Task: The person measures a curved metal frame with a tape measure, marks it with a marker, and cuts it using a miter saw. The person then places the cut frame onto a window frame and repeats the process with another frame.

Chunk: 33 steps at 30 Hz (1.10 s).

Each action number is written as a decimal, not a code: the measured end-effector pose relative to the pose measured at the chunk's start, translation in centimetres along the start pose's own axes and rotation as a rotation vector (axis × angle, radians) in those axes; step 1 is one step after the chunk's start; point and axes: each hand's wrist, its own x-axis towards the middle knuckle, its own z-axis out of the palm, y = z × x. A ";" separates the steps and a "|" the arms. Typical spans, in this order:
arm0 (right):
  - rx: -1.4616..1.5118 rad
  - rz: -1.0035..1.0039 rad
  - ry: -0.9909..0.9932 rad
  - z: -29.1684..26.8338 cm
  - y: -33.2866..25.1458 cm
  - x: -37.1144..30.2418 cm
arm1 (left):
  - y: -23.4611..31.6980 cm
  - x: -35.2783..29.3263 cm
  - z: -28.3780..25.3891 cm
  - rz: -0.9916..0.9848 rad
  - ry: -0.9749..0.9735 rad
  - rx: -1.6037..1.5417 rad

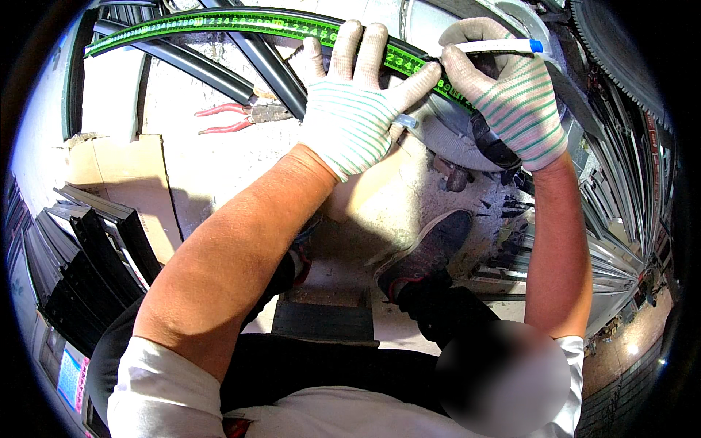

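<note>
A bright green measuring tape [241, 25] is stretched along a dark profile bar, running from the far left toward my right hand. My left hand [350, 113], in a striped white glove, lies over the tape with fingers spread and thumb stretched right. A small translucent bluish piece [407, 121] pokes out beside its palm; whether the hand grips it is hidden. My right hand [511, 98], also gloved, pinches a white marker pen [500, 47] with a blue end, its tip close to my left thumb. Under the right hand shows a dark object [496, 142], perhaps the tape's case.
Red-handled pliers [237, 117] lie on the pale work surface, near dark metal bars [266, 73]. Stacked black profiles [84, 270] stand at left beside cardboard [124, 179]. Many long strips [621, 175] fan out at right, below a large toothed disc [617, 51]. My shoe [431, 252] is below.
</note>
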 end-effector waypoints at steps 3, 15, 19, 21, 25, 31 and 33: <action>-0.032 -0.007 -0.017 -0.2 -0.3 0.0 | 0.0 0.0 -0.1 0.002 0.007 -0.006; 0.014 -0.013 -0.009 0.0 -0.7 0.1 | -0.2 0.0 0.2 0.041 0.079 0.006; 0.020 -0.024 -0.018 0.0 -0.8 0.2 | -0.2 0.0 0.2 0.044 0.084 -0.002; 0.030 -0.001 -0.022 0.0 -0.7 0.2 | -0.2 0.0 0.2 0.042 0.084 0.003; 0.000 0.002 -0.021 -0.1 -0.6 0.2 | -0.4 0.1 0.0 0.044 0.103 -0.089; 0.013 0.016 -0.020 0.0 -0.8 0.1 | -0.4 0.1 -0.1 0.041 0.088 -0.093; 0.012 0.005 -0.021 0.0 -0.8 0.1 | -0.3 0.0 0.0 0.031 0.091 -0.090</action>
